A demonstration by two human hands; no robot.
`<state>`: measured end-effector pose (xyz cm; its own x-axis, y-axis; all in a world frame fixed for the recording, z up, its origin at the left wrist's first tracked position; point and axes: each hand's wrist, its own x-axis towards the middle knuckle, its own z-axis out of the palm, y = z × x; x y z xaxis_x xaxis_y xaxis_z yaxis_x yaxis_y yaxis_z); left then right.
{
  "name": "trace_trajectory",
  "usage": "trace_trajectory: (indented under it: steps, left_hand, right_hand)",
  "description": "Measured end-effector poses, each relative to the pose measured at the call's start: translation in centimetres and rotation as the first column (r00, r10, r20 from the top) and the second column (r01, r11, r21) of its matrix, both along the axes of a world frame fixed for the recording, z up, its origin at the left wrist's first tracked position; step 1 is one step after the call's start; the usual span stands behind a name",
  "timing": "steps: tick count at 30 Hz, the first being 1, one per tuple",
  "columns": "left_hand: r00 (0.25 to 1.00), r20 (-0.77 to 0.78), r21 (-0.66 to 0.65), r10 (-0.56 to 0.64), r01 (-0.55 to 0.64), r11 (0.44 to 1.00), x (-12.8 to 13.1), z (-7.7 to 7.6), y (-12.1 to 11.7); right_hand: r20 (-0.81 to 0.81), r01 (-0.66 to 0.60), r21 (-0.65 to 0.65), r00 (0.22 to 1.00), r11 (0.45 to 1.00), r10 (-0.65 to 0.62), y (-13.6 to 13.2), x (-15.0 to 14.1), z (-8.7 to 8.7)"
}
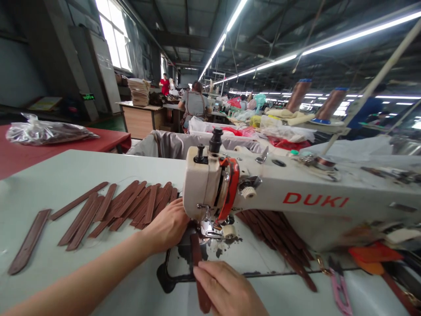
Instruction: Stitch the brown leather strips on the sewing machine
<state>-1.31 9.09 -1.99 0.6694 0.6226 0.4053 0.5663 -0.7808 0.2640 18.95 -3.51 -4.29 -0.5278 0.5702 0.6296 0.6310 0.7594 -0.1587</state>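
A brown leather strap (198, 267) lies under the presser foot of a white DUKI sewing machine (296, 204), running toward me. My right hand (226, 287) presses on the strap's near end with fingers closed over it. At the far end, my left hand (167, 226) rests beside the needle, fingers curled against the strap; the machine head hides its fingertips. Several more brown straps (125, 208) lie fanned out on the pale table (66, 175) to the left.
Another pile of brown straps (279, 241) lies right of the needle under the machine arm. Pink thread snips (340, 287) and an orange piece (375, 254) sit at the right. A plastic bag (46, 131) rests on a red table. Thread cones (297, 94) stand behind. People work farther back.
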Motion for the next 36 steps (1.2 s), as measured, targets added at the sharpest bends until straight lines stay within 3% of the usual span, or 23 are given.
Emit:
trace_trajectory:
  steps: [3,6,9,14,20,27,36]
  left_hand:
    - [0.998,-0.045,0.007,-0.032,0.033,0.999,-1.3,0.7,-0.2]
    - [0.998,-0.062,0.031,-0.002,0.004,1.000,-2.9,1.0,-2.0]
    - [0.997,-0.026,0.083,0.070,-0.068,0.994,-3.2,0.0,-5.1]
    - [1.000,-0.028,0.155,-0.013,0.017,0.988,-1.7,-2.1,-8.5]
    - [0.999,-0.002,0.146,-0.053,0.053,0.988,-1.1,-1.8,-7.7]
    - [0.998,-0.047,0.155,-0.044,0.051,0.987,-0.7,-1.4,-7.4]
    - [0.998,-0.027,0.051,-0.059,0.060,0.997,-0.3,-1.0,-7.6]
  right_hand:
    - [-0.008,0.046,-0.039,0.999,0.998,-0.047,0.8,-1.2,-2.2]
    - [-0.029,0.114,0.049,0.993,0.992,-0.113,0.8,-1.8,-3.2]
    - [-0.071,0.157,0.162,0.987,0.974,-0.147,0.5,-2.1,-3.1]
    - [-0.050,0.203,0.185,0.979,0.962,-0.197,0.6,-2.1,-2.5]
    - [-0.035,0.273,0.114,0.962,0.955,-0.271,1.0,-2.2,-3.5]
    - [0.029,0.217,0.013,0.976,0.976,-0.217,0.8,-1.5,-4.9]
    - [0.001,0.218,-0.067,0.976,0.974,-0.218,0.8,-1.3,-4.4]
